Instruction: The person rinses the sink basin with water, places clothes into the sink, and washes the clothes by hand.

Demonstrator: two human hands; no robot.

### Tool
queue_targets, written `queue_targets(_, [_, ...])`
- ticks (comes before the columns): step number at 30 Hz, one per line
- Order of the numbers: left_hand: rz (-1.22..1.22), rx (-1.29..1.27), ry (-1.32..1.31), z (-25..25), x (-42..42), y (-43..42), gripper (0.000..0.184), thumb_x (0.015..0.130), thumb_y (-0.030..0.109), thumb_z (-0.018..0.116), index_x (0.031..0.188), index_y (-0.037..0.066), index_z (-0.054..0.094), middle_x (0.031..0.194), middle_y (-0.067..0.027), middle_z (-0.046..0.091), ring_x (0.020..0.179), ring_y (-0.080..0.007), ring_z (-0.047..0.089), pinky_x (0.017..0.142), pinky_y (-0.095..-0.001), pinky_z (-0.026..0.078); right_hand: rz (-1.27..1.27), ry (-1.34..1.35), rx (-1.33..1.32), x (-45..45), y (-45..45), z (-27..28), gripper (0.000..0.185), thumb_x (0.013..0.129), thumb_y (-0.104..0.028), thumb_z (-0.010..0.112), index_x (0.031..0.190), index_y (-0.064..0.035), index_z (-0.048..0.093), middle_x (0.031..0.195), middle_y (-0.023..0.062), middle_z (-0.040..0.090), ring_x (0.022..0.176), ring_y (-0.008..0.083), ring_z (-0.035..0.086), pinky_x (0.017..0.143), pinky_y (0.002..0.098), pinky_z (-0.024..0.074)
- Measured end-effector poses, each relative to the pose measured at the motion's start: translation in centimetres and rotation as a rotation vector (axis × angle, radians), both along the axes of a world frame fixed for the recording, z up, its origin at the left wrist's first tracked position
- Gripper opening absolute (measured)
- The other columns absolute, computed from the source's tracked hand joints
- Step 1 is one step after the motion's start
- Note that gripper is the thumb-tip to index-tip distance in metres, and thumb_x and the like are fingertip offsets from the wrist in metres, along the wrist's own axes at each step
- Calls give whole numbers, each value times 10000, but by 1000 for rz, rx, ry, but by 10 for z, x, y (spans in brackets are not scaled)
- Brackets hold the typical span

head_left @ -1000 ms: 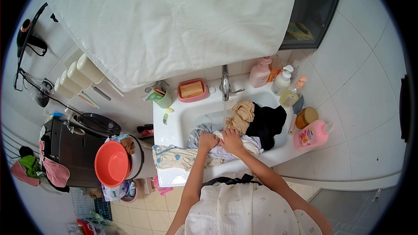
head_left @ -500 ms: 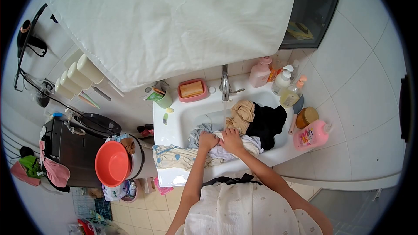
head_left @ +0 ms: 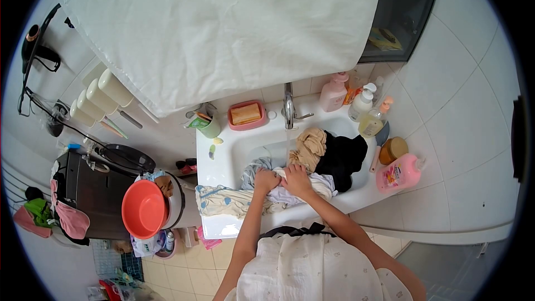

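Observation:
Running water falls from the faucet (head_left: 288, 106) into a white sink (head_left: 223, 159) that holds a heap of laundry. My left hand (head_left: 266, 180) is closed on a white garment (head_left: 284, 194) at the sink's front side. Close beside it, my right hand (head_left: 296, 180) grips the same garment, its fingertips partly hidden in the folds. A grey-blue cloth (head_left: 256, 168) lies by my left hand. Beyond my right hand are a beige cloth (head_left: 309, 146) and a black garment (head_left: 343, 159). A cream cloth with blue patches (head_left: 225, 199) drapes over the sink's front left rim.
Bar soap (head_left: 246, 114) sits in a pink dish (head_left: 248, 127) at the back rim, beside a green cup (head_left: 210, 129). Several pump bottles and a pink detergent bottle (head_left: 398, 173) line the right side. An orange basin (head_left: 144, 208) stands at left; a white curtain (head_left: 223, 33) hangs above.

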State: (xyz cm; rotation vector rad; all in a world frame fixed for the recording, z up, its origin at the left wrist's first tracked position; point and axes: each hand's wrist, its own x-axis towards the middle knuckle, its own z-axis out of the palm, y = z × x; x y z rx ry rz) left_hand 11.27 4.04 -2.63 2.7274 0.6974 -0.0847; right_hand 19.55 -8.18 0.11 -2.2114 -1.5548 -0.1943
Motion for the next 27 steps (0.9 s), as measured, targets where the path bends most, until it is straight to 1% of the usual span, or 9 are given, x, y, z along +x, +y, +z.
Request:
queue_targets(16, [-10, 16, -55, -4, -1, 1, 345, 682, 340, 463, 639, 50, 644, 712, -148, 616, 795, -284, 573, 897, -392, 335, 2, 4, -21, 0, 0, 0, 287, 641, -250, 567, 823, -31, 529, 850, 105, 493, 869, 255, 442, 779, 389, 307])
queue_targets(20, [-9, 12, -50, -2, -1, 0, 344, 683, 341, 463, 646, 52, 647, 722, -148, 617, 802, -282, 572, 899, -393, 333, 1, 19, -53, 0, -1, 1, 298, 646, -257, 566, 835, -29, 531, 863, 108, 497, 878, 257, 442, 788, 391, 305])
queue_targets(22, [0, 17, -46, -1, -1, 0, 344, 683, 342, 463, 656, 53, 649, 733, -148, 618, 812, -278, 570, 903, -391, 330, -2, 21, -95, 1, -1, 3, 308, 675, -256, 561, 877, -24, 545, 884, 117, 500, 893, 261, 448, 789, 382, 310])
queue_targets(27, [2, 16, -37, -4, 0, 1, 344, 681, 344, 463, 663, 55, 651, 737, -147, 618, 818, -274, 569, 906, -390, 328, 4, 27, -91, 1, -1, 3, 307, 672, -254, 561, 874, -24, 546, 883, 116, 499, 892, 263, 448, 784, 382, 313])
